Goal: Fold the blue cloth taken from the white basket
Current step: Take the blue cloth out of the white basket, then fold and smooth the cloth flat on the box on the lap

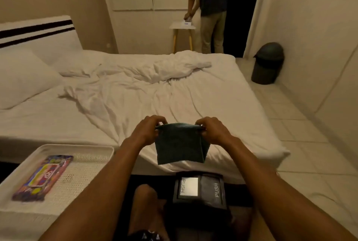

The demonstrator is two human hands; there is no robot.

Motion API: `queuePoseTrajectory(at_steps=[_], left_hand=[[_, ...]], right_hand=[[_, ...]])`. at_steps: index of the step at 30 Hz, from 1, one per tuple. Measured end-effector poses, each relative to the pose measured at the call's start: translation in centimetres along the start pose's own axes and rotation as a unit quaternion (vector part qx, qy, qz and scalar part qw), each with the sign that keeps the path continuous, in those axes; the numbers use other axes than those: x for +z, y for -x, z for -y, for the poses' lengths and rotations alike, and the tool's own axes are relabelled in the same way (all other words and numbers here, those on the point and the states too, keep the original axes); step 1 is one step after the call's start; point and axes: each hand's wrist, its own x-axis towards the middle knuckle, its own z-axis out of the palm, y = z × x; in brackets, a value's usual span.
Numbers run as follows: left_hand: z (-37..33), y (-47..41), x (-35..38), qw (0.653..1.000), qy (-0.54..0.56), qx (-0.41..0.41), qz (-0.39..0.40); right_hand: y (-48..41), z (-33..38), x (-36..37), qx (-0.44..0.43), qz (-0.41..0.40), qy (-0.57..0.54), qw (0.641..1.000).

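The blue cloth (pixel 180 144) hangs doubled over in the air above the near edge of the bed, a small dark square. My left hand (pixel 148 130) pinches its top left corner and my right hand (pixel 212 130) pinches its top right corner, both about level. The cloth's lower edge dangles free above the mattress side. The white basket (pixel 93 150) stands at the lower left beside the bed, and a colourful wrapped packet (pixel 41 177) lies in it.
A white bed (pixel 135 95) with a rumpled sheet and a pillow (pixel 21 78) fills the middle. A black bin with "PUSH" flaps (pixel 200 189) sits by my knees. A dark round bin (pixel 268 63) stands at the right wall. Another person (pixel 212 8) stands by a small side table (pixel 183 26).
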Motion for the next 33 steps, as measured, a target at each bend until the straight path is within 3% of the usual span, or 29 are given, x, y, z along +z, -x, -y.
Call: queuePoseTrajectory(at_steps=[6, 13, 18, 25, 29, 33], left_hand=[[-0.9, 0.9, 11.6, 0.993, 0.028, -0.003, 0.111], [1.6, 0.8, 20.5, 0.975, 0.040, -0.029, 0.216], [2.5, -1.0, 23.9, 0.979, 0.060, -0.062, 0.186], [3.4, -3.5, 28.0, 0.994, 0.093, -0.051, 0.033], [4.0, -0.9, 30.7, 0.996, 0.082, -0.011, -0.015], [6.9, 3.6, 33.3, 0.999, -0.003, -0.002, 0.032]], right_hand=[[5.8, -9.5, 6.0, 0.087, 0.048, -0.028, 0.995], [8.6, -14.5, 11.7, 0.135, 0.109, -0.014, 0.985], [7.3, -16.7, 14.6, 0.179, 0.100, -0.011, 0.979], [4.6, -18.8, 17.8, 0.245, -0.011, 0.014, 0.969], [5.5, -18.8, 21.7, 0.202, -0.114, 0.089, 0.969], [8.7, -18.1, 27.8, 0.104, -0.050, 0.075, 0.990]])
